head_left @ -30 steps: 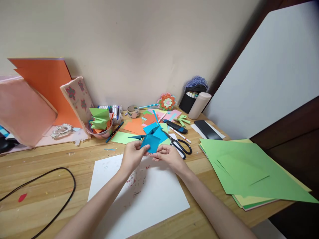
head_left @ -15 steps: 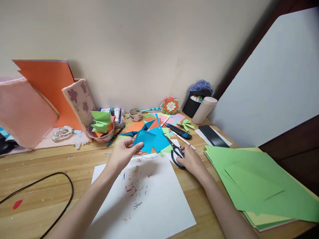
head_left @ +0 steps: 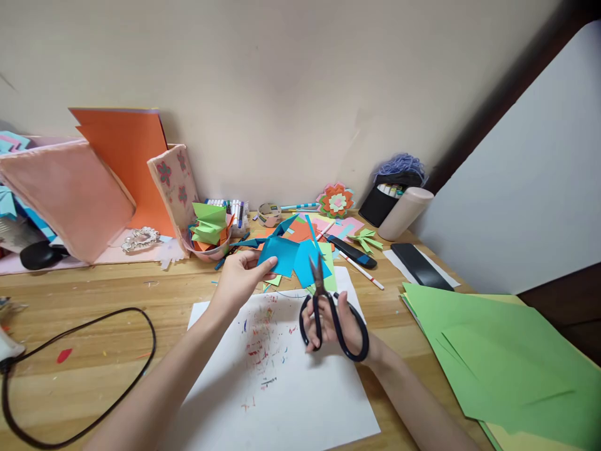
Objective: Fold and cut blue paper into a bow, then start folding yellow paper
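Note:
Between its thumb and fingers my left hand (head_left: pixel 246 274) pinches a piece of blue paper (head_left: pixel 280 255), held above the far edge of the white sheet. My right hand (head_left: pixel 335 319) has its fingers in the black handles of a pair of scissors (head_left: pixel 319 285). The blades point up and away, slightly parted, with no paper between them. Just beyond the blades, another blue paper piece (head_left: pixel 307 263) lies on green paper. The white sheet (head_left: pixel 300 394), marked with coloured smudges, lies under both hands.
Green paper sheets (head_left: pixel 502 351) are stacked at the right. A black phone (head_left: pixel 422 266), a utility knife (head_left: pixel 352 252) and a layered paper flower (head_left: pixel 336 202) lie farther back. At the left are a pink box (head_left: pixel 70 194), a bowl of paper scraps (head_left: pixel 211 250) and a black cable (head_left: pixel 84 326).
My right hand has turned the scissors upright and brought them left and nearer, over the white sheet. The left hand still holds the blue paper. The view has shifted left.

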`<control>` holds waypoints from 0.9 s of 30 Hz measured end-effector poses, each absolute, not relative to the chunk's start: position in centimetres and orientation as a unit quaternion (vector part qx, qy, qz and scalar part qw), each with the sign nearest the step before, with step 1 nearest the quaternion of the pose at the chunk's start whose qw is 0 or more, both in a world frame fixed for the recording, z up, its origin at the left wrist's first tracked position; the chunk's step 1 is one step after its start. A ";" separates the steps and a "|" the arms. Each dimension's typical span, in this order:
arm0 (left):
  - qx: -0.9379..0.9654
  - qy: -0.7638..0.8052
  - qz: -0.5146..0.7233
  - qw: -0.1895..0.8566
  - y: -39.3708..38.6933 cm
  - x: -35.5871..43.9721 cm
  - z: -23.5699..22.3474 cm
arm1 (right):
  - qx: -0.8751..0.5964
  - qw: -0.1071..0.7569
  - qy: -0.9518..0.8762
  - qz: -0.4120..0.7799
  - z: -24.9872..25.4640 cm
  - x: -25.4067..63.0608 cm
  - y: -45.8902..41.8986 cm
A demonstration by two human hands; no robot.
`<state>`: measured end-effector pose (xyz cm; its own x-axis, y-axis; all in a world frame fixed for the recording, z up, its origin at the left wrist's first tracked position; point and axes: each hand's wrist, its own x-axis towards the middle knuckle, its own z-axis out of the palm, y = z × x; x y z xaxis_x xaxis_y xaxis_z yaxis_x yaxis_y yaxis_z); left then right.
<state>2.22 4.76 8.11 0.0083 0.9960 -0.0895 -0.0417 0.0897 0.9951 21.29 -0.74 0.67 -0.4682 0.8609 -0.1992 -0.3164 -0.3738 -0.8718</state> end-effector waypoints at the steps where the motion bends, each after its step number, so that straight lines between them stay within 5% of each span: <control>1: 0.467 0.509 0.490 0.532 4.7 2.2 8.2 | -0.322 0.371 -0.419 0.764 0.5 20.9 -1.1; 27: 0.539 0.505 0.444 0.507 4.9 2.6 6.6 | -0.369 0.271 -0.570 0.683 1.8 20.6 -2.6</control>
